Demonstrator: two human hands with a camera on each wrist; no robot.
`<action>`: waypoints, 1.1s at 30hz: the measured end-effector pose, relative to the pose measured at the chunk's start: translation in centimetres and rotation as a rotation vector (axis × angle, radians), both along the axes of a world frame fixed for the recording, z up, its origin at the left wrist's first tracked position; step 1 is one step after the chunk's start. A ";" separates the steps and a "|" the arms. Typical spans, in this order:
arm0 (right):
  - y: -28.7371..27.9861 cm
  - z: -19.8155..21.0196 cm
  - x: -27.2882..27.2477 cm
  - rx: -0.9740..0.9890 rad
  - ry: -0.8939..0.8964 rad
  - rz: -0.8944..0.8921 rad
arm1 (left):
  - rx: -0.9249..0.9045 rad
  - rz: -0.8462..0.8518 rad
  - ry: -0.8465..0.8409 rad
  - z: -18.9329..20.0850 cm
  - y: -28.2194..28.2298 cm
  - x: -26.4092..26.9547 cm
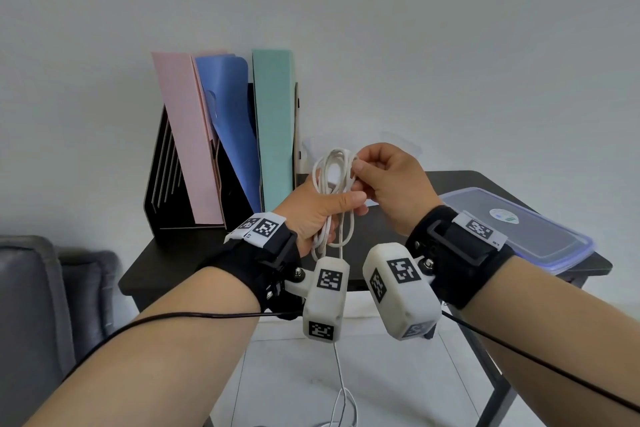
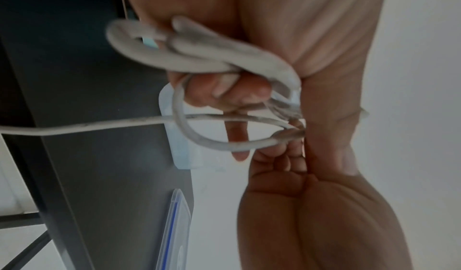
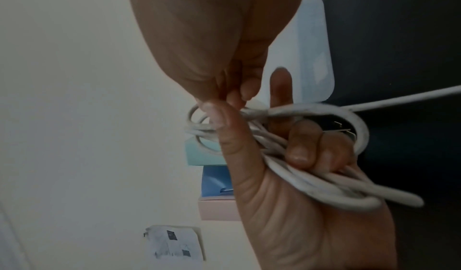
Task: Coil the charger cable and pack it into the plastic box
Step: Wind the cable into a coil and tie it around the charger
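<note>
The white charger cable [image 1: 334, 163] is gathered in several loops above the front of the black table [image 1: 166, 253]. My left hand [image 1: 311, 211] grips the bundle around its middle, thumb across the front. My right hand [image 1: 391, 184] pinches a strand at the top right of the loops. In the left wrist view the fingers [image 2: 224, 90] curl round the cable [image 2: 199, 63]. The right wrist view shows the cable [image 3: 324, 191] in the left palm. A loose tail [image 1: 341, 392] hangs down to the floor. The clear plastic box lid [image 1: 512, 225] with a blue rim lies at the right.
A black file rack [image 1: 166, 191] with pink, blue and green folders stands at the table's back left against the wall. A clear plastic container [image 1: 308, 151] stands behind my hands, mostly hidden. A grey seat [image 1: 31, 288] is at lower left. Black wrist-camera leads trail off both forearms.
</note>
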State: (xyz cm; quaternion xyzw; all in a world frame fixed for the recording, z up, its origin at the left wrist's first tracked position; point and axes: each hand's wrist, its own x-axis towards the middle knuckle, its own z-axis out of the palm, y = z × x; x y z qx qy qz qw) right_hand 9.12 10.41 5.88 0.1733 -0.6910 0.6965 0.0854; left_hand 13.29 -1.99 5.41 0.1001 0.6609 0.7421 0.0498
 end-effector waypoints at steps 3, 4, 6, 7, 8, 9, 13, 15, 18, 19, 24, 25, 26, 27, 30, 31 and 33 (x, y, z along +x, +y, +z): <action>0.0 0.3 0.2 0.046 0.061 -0.010 | -0.054 0.036 0.022 -0.2 0.0 -0.2; -0.1 0.4 0.4 0.061 0.082 -0.014 | -0.069 0.048 0.018 -0.3 -0.1 -0.4; -0.2 0.5 0.5 0.088 0.117 -0.023 | -0.098 0.065 0.011 -0.4 -0.2 -0.5; -0.2 0.5 0.6 0.097 0.129 -0.029 | -0.109 0.075 0.008 -0.5 -0.2 -0.6; -0.3 0.6 0.6 0.105 0.139 -0.036 | -0.122 0.086 0.006 -0.6 -0.2 -0.7; -0.3 0.6 0.7 0.108 0.147 -0.041 | -0.136 0.097 0.007 -0.6 -0.3 -0.8; -0.3 0.5 0.7 0.083 0.141 -0.068 | -0.174 0.175 0.048 -1.0 -0.3 -1.4; -0.2 0.0 0.7 0.056 0.070 -0.085 | -0.138 0.258 0.074 -1.0 -0.4 -1.6; 0.0 -1.2 0.8 0.096 -0.137 -0.035 | 0.034 0.305 0.072 -0.6 -0.5 -1.9; 0.0 -1.7 0.9 0.126 -0.203 0.004 | 0.095 0.304 0.077 -0.4 -0.5 -2.0; -0.2 -4.1 1.3 0.380 -0.299 0.278 | 0.229 0.346 0.136 0.9 -0.6 -2.7; -0.3 -4.4 1.4 0.442 -0.285 0.307 | 0.246 0.353 0.131 1.1 -0.7 -2.8; -0.4 -4.6 1.6 0.492 -0.269 0.316 | 0.258 0.360 0.125 1.3 -0.8 -2.8; -0.4 -4.8 1.7 0.532 -0.258 0.311 | 0.269 0.362 0.120 1.5 -0.9 -2.8; -0.4 -5.3 1.7 0.600 -0.273 0.309 | 0.292 0.368 0.123 1.7 -1.0 -2.6; -0.3 -5.4 1.6 0.621 -0.283 0.310 | 0.299 0.372 0.129 1.7 -1.1 -2.5; -0.1 -5.7 1.6 0.676 -0.299 0.297 | 0.325 0.382 0.134 1.9 -1.3 -2.4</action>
